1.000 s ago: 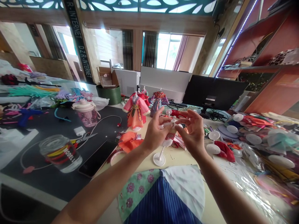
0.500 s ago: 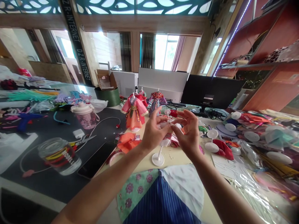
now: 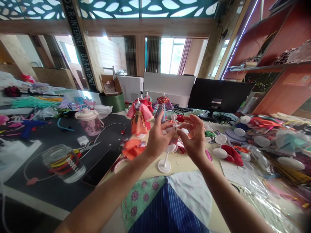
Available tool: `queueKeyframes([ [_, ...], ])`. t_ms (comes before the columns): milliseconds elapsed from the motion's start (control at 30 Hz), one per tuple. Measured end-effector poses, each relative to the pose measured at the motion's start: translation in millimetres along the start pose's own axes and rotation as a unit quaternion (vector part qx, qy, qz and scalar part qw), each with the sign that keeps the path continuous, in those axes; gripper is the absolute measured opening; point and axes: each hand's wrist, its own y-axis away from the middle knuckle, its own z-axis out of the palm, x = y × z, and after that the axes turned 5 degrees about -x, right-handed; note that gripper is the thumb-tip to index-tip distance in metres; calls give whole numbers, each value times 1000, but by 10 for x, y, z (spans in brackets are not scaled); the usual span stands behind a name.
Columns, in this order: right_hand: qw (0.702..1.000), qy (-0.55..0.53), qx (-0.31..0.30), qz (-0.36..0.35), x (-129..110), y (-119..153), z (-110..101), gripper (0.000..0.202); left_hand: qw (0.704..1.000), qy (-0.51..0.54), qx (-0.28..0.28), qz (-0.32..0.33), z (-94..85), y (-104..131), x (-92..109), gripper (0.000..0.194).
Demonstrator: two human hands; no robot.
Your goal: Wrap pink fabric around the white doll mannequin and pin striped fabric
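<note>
My left hand [image 3: 157, 138] and my right hand [image 3: 193, 138] meet above the beige table [image 3: 181, 163], both pinching a small white doll mannequin [image 3: 173, 129] between their fingertips. The mannequin stands on a thin white stand with a round base [image 3: 164, 166] that rests on the table. Red and pink doll cloth hangs around its lower part, mostly hidden by my fingers. Behind my hands stand dressed mannequins: an orange-pink doll dress [image 3: 139, 117] and a purple-red one [image 3: 163, 105].
A glass jar [image 3: 63, 162], black phone [image 3: 101, 166], scissors [image 3: 87, 147] and pink cup [image 3: 90, 120] lie on the black mat at left. Orange cloth [image 3: 132, 148] is near my left wrist. White round stands [image 3: 220, 152] and plastic-wrapped cloth pile up at right. Patterned fabric [image 3: 167, 202] lies in front.
Both hands have dropped slightly and drawn closer around the mannequin; my right fingers curl in more. The view has shifted a little.
</note>
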Motion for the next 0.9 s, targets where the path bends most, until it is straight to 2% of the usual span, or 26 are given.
queueKeyframes([
  [233,1000,-8,4,0,-13,6,5,50,999,-26,-24,4,-48,6,27,79],
  [467,999,-41,7,30,-77,31,-61,47,998,-45,-33,28,-89,18,-1,73],
  [667,976,-133,46,167,-143,104,-182,32,997,-58,-29,33,-106,36,-14,69],
  [900,912,-282,58,292,-193,258,-368,24,997,-68,4,35,-187,61,20,63],
])
